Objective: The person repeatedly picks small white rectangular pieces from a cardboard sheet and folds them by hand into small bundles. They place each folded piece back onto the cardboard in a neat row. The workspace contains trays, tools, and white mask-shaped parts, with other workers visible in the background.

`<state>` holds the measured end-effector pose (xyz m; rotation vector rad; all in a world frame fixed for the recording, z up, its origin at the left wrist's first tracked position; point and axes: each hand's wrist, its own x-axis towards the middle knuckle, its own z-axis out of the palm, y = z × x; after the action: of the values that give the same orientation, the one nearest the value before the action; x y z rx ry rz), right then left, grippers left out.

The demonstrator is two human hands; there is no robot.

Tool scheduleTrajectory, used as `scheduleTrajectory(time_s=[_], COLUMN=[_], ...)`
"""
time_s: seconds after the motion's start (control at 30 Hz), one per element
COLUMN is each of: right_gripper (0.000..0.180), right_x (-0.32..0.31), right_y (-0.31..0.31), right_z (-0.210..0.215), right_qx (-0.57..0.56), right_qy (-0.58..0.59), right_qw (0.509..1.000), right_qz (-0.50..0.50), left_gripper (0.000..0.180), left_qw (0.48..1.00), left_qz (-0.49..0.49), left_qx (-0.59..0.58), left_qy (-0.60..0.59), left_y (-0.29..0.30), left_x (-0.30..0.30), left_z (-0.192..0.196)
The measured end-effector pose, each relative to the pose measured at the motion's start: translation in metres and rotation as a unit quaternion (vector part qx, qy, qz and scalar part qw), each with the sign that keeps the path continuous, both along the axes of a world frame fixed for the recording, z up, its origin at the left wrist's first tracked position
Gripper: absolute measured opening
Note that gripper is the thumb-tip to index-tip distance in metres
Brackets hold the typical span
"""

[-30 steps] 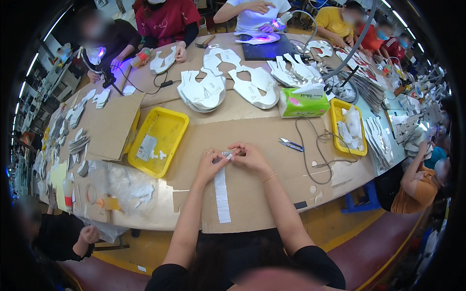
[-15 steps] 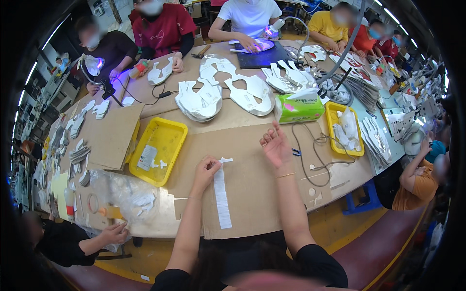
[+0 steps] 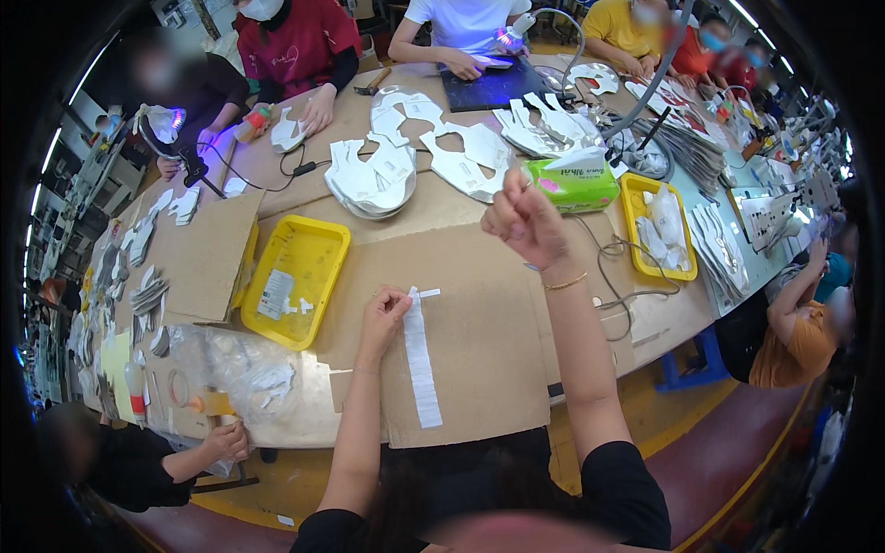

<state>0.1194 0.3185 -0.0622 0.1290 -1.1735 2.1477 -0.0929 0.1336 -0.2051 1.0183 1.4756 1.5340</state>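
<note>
A long white strip [image 3: 420,378] with cross lines lies lengthwise on the brown cardboard sheet [image 3: 489,350] in front of me. My left hand [image 3: 383,315] is closed in a pinch at the strip's far end. A short white piece [image 3: 430,293] sticks out to the right beside those fingertips. Raised above the cardboard, my right hand [image 3: 527,226] has its fingers curled and pinched together. What it holds, if anything, cannot be made out. Behind it stand a green tissue pack [image 3: 576,187] and white cut pieces [image 3: 470,157].
To the left is a yellow tray [image 3: 323,309] with a few white scraps. Another yellow tray [image 3: 687,272] at right holds white bundles, beside a loose cable [image 3: 627,309]. Stacked white pieces [image 3: 373,180] lie ahead. Co-workers sit around the table.
My right hand has risen and moved slightly away from me, its fingers curling from a looser pose. My left hand stays at the strip's end. The whole view has shifted slightly.
</note>
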Motion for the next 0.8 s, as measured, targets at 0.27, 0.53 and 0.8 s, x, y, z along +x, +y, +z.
scheduleTrajectory(time_s=[0.27, 0.53, 0.8], right_gripper=[0.033, 0.031, 0.036], right_x=[0.013, -0.002, -0.012], right_y=[-0.022, -0.012, -0.014], right_z=[-0.013, 0.033, 0.057], right_qx=[-0.012, -0.025, 0.096], right_qy=[0.101, 0.186, 0.096], right_qw=[0.995, 0.981, 0.988], right_qz=[0.019, 0.042, 0.08], left_gripper=[0.01, 0.009, 0.011], left_qw=[0.999, 1.0, 1.0], left_qz=[-0.007, 0.001, 0.018], left_qx=[-0.035, -0.03, -0.023], left_qy=[0.004, 0.005, -0.004], left_y=[0.0, 0.0, 0.001], left_x=[-0.002, -0.002, 0.0], left_z=[0.006, 0.005, 0.004])
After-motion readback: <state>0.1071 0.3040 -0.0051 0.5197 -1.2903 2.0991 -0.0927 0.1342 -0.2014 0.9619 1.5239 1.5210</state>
